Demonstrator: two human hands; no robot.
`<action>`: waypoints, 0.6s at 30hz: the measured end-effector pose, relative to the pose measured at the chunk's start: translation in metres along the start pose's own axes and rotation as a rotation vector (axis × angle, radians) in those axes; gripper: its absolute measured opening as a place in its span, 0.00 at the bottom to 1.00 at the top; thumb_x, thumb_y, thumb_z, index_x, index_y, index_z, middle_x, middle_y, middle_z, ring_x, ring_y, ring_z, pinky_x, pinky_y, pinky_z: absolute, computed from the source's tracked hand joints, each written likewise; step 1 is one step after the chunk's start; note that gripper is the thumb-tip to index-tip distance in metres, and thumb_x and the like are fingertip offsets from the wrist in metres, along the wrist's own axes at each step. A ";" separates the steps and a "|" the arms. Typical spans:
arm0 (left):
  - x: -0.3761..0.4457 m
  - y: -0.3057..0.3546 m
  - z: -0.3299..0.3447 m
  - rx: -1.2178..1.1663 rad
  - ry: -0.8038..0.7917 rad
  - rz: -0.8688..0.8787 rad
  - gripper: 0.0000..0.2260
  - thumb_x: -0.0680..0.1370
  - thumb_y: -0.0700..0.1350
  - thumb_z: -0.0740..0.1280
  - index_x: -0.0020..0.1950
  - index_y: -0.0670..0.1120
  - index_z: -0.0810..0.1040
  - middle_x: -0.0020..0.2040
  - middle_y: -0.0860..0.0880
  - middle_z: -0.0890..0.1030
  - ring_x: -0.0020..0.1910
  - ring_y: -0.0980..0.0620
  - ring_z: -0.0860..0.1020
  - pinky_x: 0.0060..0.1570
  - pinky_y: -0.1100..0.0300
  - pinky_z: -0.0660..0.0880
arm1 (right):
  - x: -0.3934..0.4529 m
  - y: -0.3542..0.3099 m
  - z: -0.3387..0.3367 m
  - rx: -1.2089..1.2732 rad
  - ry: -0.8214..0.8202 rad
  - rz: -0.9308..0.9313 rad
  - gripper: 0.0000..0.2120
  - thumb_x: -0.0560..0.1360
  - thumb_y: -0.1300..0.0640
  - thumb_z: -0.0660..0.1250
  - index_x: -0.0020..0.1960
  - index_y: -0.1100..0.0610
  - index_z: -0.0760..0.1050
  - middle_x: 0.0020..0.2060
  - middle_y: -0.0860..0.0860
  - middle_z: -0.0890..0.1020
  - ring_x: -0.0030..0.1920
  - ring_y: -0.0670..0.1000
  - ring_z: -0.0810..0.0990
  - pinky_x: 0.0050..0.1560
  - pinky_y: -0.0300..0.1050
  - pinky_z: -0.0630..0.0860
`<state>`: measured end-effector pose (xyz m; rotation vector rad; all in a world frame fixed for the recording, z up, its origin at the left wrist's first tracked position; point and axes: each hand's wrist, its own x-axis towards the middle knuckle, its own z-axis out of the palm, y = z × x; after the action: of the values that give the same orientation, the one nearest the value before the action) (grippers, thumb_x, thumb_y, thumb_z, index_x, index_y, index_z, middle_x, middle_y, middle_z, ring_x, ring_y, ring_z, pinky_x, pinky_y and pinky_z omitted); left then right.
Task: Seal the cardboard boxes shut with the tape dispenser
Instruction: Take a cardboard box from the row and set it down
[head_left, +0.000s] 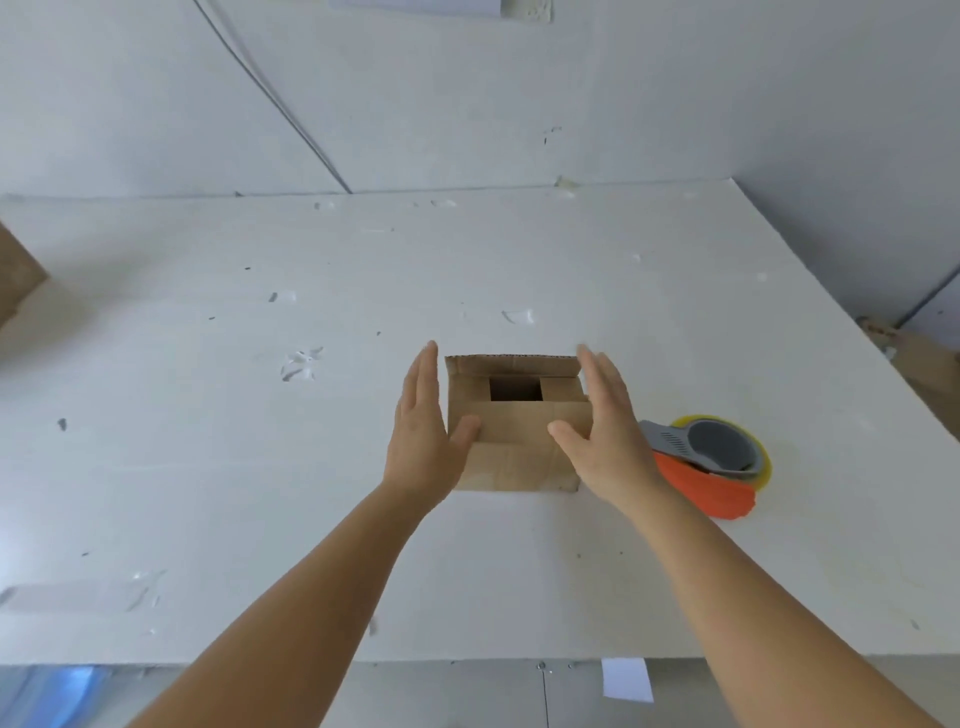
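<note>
The small brown cardboard box (511, 431) sits around the middle of the white surface (208, 415), somewhat toward its right half, with its top not yet shut: the near flap lies flat, the far flap stands partly up, and a dark square gap shows between them. The step in hand looks like folding the flaps closed. To do it well, the side panels should be held square while the far flap is pressed down until its edge meets the near one, so the seam is straight and tight for taping.

The left hand (423, 431) stands edge-up against the box's left side, fingers straight and together, thumb reaching onto the top. The right hand (605, 431) mirrors it at the right side, fingers straight, thumb over the near flap. Neither grip closes round anything; both are flat and open, bracketing the box.

The orange-and-grey tape dispenser with its yellowish roll (711, 462) lies just beside the right hand, toward the surface's right edge, untouched.
</note>
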<state>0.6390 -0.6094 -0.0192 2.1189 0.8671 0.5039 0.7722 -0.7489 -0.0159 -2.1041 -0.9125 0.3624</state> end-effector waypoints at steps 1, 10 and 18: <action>0.003 -0.001 -0.001 0.069 -0.006 0.063 0.34 0.78 0.41 0.64 0.78 0.53 0.49 0.78 0.55 0.52 0.76 0.55 0.51 0.72 0.59 0.53 | 0.001 -0.001 0.000 -0.051 -0.009 -0.029 0.33 0.78 0.59 0.64 0.77 0.47 0.52 0.77 0.46 0.50 0.76 0.44 0.53 0.66 0.34 0.55; 0.005 -0.009 0.004 0.184 -0.058 0.298 0.19 0.78 0.47 0.54 0.64 0.46 0.77 0.61 0.50 0.74 0.62 0.46 0.73 0.66 0.47 0.67 | -0.004 0.004 -0.003 -0.029 0.121 0.041 0.17 0.74 0.53 0.70 0.60 0.53 0.69 0.58 0.45 0.74 0.60 0.46 0.72 0.56 0.40 0.68; 0.005 -0.015 0.010 0.124 -0.007 0.264 0.15 0.80 0.38 0.60 0.64 0.46 0.77 0.63 0.51 0.73 0.61 0.47 0.73 0.64 0.50 0.69 | -0.024 0.047 -0.039 -0.462 -0.003 0.288 0.40 0.72 0.45 0.70 0.76 0.57 0.54 0.74 0.52 0.63 0.72 0.54 0.63 0.70 0.51 0.60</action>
<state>0.6418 -0.6037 -0.0370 2.3628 0.6303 0.5906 0.7990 -0.8080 -0.0280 -2.6729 -0.7429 0.3222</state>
